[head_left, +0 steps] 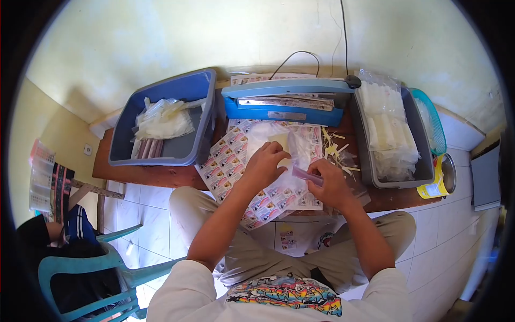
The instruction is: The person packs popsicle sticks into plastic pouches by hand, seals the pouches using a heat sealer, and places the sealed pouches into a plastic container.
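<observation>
Currently pinching a purple plastic piece (pixel 307 174) between thumb and fingers of the right hand (pixel 327 185), clamped together on its right end, with the free end pointing left toward the other hand. Reaching in from the opposite side with the left hand (pixel 266 162), bent over some clear plastic (pixel 301 146) that lies beside and just beyond the purple piece. Cannot tell whether clamped on that plastic or merely resting against it at the left fingertips, being partly hidden under the curled hand.

Working above printed sheets (pixel 222 155), spread beneath both hands and out past the left one. Facing a blue sealing machine (pixel 284 111), set just beyond both grips. Having pale cut strips (pixel 335 149) scattered near the right grip, on its far side.

Well to the left of the left grip, flanked by a blue-grey bin (pixel 161 162) holding clear packets (pixel 163 122) and brownish-purple packets (pixel 147 148). To the right of the right grip, flanked by a grey bin (pixel 399 183), heaped with pale packets (pixel 386 118). Farther right of that grip, past the bin, bordered by a yellow tin (pixel 433 186) and a green basket (pixel 439 129).
</observation>
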Demonstrator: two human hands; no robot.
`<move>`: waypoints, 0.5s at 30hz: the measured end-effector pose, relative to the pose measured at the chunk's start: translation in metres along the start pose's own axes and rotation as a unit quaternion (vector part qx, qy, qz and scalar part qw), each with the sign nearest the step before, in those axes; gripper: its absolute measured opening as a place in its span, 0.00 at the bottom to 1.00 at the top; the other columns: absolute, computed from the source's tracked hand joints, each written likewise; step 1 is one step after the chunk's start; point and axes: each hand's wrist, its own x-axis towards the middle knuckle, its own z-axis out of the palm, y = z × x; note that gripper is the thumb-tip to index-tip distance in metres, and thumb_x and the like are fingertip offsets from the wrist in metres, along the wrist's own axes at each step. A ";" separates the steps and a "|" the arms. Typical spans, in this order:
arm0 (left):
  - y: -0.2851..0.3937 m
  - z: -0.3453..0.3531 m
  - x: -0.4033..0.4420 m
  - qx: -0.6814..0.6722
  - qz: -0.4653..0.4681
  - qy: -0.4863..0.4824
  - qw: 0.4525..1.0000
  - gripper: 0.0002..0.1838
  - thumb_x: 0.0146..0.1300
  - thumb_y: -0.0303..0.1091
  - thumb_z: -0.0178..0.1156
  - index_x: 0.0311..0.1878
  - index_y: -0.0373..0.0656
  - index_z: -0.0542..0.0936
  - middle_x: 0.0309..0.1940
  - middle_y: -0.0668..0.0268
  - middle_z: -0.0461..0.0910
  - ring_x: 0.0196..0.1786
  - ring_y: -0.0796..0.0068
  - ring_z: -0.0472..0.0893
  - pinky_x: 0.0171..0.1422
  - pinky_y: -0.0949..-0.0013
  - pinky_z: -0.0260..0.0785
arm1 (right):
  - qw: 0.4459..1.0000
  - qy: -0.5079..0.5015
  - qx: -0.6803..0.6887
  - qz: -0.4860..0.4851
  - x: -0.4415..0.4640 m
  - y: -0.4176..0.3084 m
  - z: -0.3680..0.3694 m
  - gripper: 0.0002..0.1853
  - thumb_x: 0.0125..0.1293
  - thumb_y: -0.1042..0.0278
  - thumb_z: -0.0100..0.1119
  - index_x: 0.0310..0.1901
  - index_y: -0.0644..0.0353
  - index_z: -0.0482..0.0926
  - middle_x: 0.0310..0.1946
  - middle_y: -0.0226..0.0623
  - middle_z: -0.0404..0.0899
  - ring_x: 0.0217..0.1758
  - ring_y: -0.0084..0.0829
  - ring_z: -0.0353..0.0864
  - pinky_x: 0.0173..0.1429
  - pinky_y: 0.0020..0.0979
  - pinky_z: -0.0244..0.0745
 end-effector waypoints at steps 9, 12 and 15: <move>-0.005 0.007 0.015 -0.073 0.039 0.164 0.983 0.08 0.63 0.28 0.77 0.45 0.46 0.93 0.38 0.63 0.86 0.43 0.59 0.87 0.54 0.57 0.79 | 0.999 0.039 -0.027 -0.010 0.017 0.009 0.028 0.12 0.64 0.71 0.74 0.45 0.62 0.80 0.39 0.45 0.85 0.44 0.49 0.86 0.51 0.46 0.82; -0.006 0.006 0.014 -0.067 0.064 0.145 0.985 0.09 0.64 0.28 0.76 0.47 0.46 0.93 0.39 0.62 0.87 0.41 0.59 0.87 0.52 0.58 0.80 | 0.996 0.083 0.002 0.043 0.022 0.008 0.037 0.12 0.65 0.71 0.74 0.43 0.62 0.79 0.39 0.46 0.85 0.43 0.49 0.87 0.48 0.46 0.82; -0.006 0.010 0.014 -0.110 0.077 0.113 0.984 0.10 0.64 0.28 0.77 0.48 0.45 0.93 0.40 0.62 0.88 0.42 0.58 0.88 0.51 0.58 0.80 | 0.993 0.088 0.016 0.083 0.026 0.009 0.039 0.12 0.65 0.71 0.75 0.43 0.62 0.79 0.38 0.46 0.84 0.40 0.49 0.87 0.44 0.46 0.82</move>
